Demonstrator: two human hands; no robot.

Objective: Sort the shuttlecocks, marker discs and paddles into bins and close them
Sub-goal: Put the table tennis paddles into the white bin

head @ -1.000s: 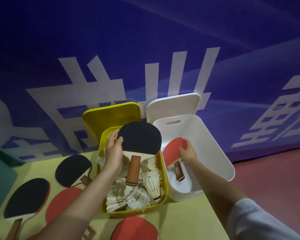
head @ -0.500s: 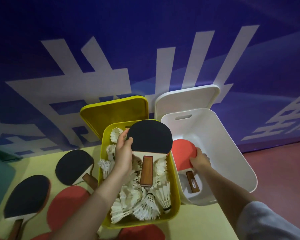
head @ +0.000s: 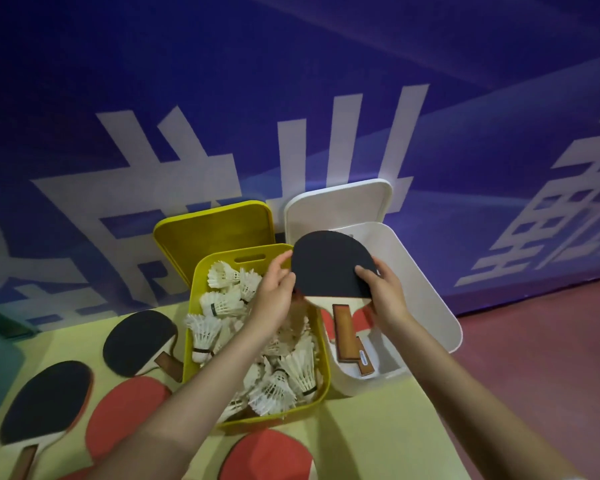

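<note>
A black-faced paddle (head: pixel 329 268) hangs over the white bin (head: pixel 426 289), handle pointing toward me. My left hand (head: pixel 274 292) pinches its left edge and my right hand (head: pixel 383 292) grips its right edge, thumb on the black face. Under it, inside the white bin, lies a red paddle (head: pixel 361 318), mostly hidden. The yellow bin (head: pixel 323 386) to the left is full of white shuttlecocks (head: pixel 281 379). Both bins are open, with the yellow lid (head: pixel 212 233) and white lid (head: pixel 340 206) leaning against the wall.
On the yellow-green table lie two black-faced paddles (head: pixel 139 341) (head: pixel 45 407) and two red ones (head: pixel 125 410) (head: pixel 267 455). A blue banner wall (head: pixel 291 98) stands right behind the bins. Red floor (head: pixel 541 358) lies to the right of the table edge.
My left hand carried the black paddle rightward from over the yellow bin to over the white bin. My right hand let go of the red paddle, now lying in the bin, and took the black paddle's right edge.
</note>
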